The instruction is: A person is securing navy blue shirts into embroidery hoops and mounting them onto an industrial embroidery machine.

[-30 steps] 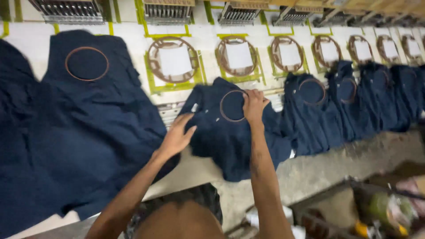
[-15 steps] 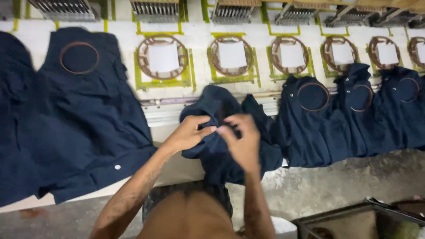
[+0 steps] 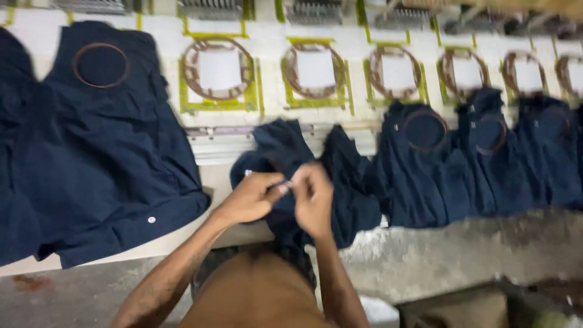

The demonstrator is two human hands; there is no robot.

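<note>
A crumpled dark navy shirt hangs over the front edge of a long white machine table. My left hand and my right hand meet at its middle, fingers pinched together on the cloth and on something small between them; the blur hides what it is. A large navy shirt with a brown round hoop lies spread to the left.
Several empty round hoops in yellow-green frames, the nearest, line the table's back. More hooped navy shirts hang along the right. Below the table edge runs a grey concrete floor.
My hands have drawn together on the bunched shirt, which has slid toward me off the table. The hoop seen in it a second ago is out of sight.
</note>
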